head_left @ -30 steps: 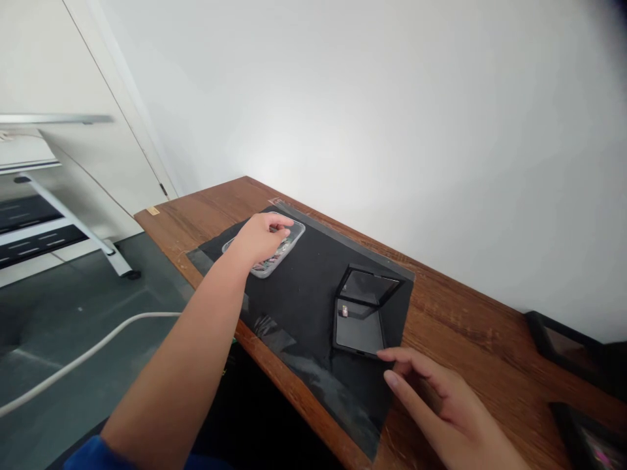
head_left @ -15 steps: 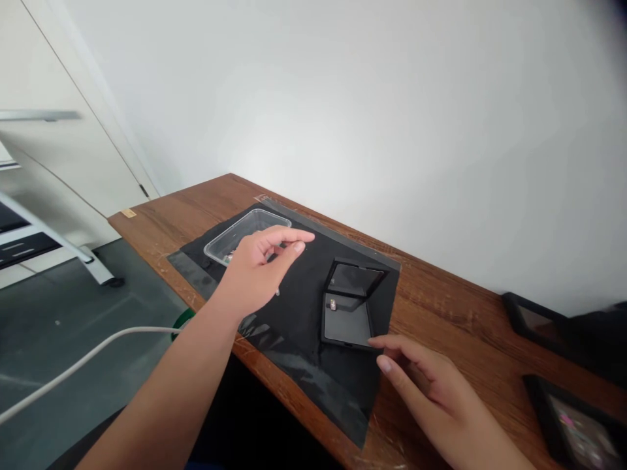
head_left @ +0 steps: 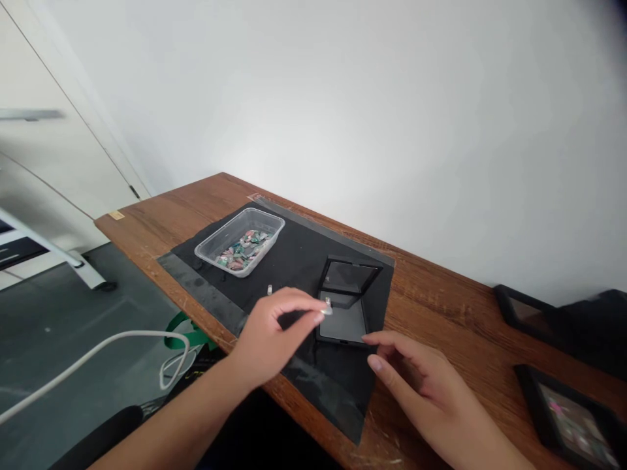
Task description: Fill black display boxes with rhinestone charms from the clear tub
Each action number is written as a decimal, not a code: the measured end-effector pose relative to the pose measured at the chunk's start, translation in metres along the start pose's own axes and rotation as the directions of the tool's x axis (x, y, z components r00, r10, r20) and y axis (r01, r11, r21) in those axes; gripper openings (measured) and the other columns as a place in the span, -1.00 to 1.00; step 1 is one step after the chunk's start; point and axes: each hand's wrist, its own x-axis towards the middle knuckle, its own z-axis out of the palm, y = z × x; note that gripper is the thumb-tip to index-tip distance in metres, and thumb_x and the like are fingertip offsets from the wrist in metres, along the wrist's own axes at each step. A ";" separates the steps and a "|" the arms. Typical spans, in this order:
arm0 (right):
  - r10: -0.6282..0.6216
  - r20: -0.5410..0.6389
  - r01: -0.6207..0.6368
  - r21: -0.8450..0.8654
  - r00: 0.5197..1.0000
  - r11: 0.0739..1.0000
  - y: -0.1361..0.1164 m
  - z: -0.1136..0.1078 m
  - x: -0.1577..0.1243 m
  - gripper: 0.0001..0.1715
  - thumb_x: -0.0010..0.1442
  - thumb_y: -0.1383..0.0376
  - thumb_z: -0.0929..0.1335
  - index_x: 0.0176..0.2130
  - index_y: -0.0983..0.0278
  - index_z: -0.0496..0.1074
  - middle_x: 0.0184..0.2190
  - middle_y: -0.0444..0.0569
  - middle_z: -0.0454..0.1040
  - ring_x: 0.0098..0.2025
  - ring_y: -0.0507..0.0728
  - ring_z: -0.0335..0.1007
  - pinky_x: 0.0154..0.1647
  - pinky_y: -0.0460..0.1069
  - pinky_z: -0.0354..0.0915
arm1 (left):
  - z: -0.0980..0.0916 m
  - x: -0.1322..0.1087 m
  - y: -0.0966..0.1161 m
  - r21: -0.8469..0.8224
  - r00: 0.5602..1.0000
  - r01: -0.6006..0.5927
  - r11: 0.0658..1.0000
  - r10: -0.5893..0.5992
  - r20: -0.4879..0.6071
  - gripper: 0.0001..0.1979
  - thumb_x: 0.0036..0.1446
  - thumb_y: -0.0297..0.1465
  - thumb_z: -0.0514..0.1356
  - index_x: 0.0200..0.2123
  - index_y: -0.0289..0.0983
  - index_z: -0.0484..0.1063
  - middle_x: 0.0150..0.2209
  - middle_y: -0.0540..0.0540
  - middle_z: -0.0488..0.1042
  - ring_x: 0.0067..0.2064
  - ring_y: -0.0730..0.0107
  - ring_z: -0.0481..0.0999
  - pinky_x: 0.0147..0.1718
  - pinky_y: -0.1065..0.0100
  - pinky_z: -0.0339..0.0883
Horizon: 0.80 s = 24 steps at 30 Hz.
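Note:
My left hand [head_left: 279, 329] pinches a small pale shiny piece [head_left: 326, 311] between thumb and fingertips, over the left side of an open black case [head_left: 343, 323]. The case has a grey base and a raised lid with a clear window [head_left: 347, 277]; a small piece lies near its hinge. My right hand [head_left: 416, 378] has its fingers apart, the index fingertip at the case's front right corner. A clear plastic tub [head_left: 240, 241] holds several pink, green and white pieces. Another small piece [head_left: 269, 289] lies on the black sheet [head_left: 304, 251] between tub and case.
The brown wooden table [head_left: 431, 300] runs along a white wall. Two black framed cases lie at the right, one [head_left: 573, 418] near and one [head_left: 531, 313] farther back. A white cable [head_left: 98, 349] and a green strap [head_left: 189, 331] hang by the front edge.
My left hand has moved from beside the tub toward me and right, over the case, with a small piece now visible in its fingertips. The tub's contents are uncovered. My right hand stays by the case.

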 end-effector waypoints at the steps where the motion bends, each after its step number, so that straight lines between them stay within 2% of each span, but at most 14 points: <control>1: -0.004 0.005 0.004 0.009 1.000 1.000 0.000 0.000 0.000 -0.56 0.35 -0.05 0.31 0.08 0.10 0.45 -0.19 -0.06 0.57 -0.15 0.15 0.52 -0.15 -0.02 0.43 | 0.008 -0.005 0.001 -0.024 0.999 -0.024 0.999 0.025 0.030 -0.87 0.19 -0.43 0.30 -0.24 -0.19 0.68 -0.23 -0.09 0.66 -0.18 0.32 0.63 -0.13 0.34 0.46; 4: -0.028 0.022 0.027 0.058 0.999 0.998 -0.003 -0.001 0.003 -0.58 0.35 -0.02 0.32 0.07 0.11 0.46 -0.24 -0.07 0.56 -0.18 0.14 0.52 -0.12 -0.01 0.43 | 0.029 -0.010 0.006 -0.116 0.984 -0.148 0.982 0.158 0.079 -0.87 0.18 -0.48 0.32 -0.23 -0.22 0.68 -0.29 -0.10 0.66 -0.24 0.34 0.63 -0.18 0.34 0.48; 8: -0.103 0.028 0.097 0.183 0.994 0.978 -0.011 -0.006 0.007 -0.69 0.39 0.05 0.31 -0.01 0.11 0.51 -0.17 -0.07 0.58 -0.11 0.12 0.53 -0.04 -0.04 0.41 | 0.045 -0.007 0.013 -0.195 0.942 -0.312 0.930 0.330 0.065 -0.87 0.17 -0.55 0.32 -0.25 -0.27 0.67 -0.33 -0.11 0.68 -0.28 0.35 0.63 -0.18 0.32 0.47; 15: -0.153 -0.081 0.171 0.286 0.985 0.943 -0.017 -0.008 0.006 -0.81 0.35 0.13 0.36 -0.13 0.11 0.56 -0.29 -0.12 0.60 -0.25 0.05 0.52 -0.20 -0.14 0.42 | 0.053 -0.009 0.010 -0.249 0.935 -0.340 0.907 0.355 0.018 -0.91 0.12 -0.56 0.36 -0.33 -0.28 0.64 -0.39 -0.11 0.67 -0.33 0.35 0.64 -0.23 0.32 0.48; 19: -0.147 -0.079 0.165 0.310 0.986 0.936 -0.017 -0.006 0.006 -0.79 0.37 0.13 0.34 -0.18 0.12 0.56 -0.40 -0.15 0.54 -0.33 0.02 0.48 -0.26 -0.16 0.39 | 0.055 -0.009 0.007 -0.235 0.926 -0.361 0.903 0.377 0.028 -0.92 0.11 -0.57 0.37 -0.35 -0.30 0.63 -0.40 -0.11 0.67 -0.34 0.37 0.64 -0.23 0.35 0.49; 24: -0.118 -0.058 0.131 0.330 0.991 0.935 -0.015 -0.005 0.009 -0.77 0.38 0.12 0.33 -0.20 0.14 0.55 -0.41 -0.14 0.53 -0.36 0.02 0.43 -0.32 -0.15 0.35 | 0.054 -0.009 0.006 -0.103 0.873 -0.474 0.874 0.482 0.076 -0.93 0.14 -0.54 0.35 -0.29 -0.29 0.61 -0.34 -0.11 0.67 -0.29 0.35 0.62 -0.19 0.32 0.50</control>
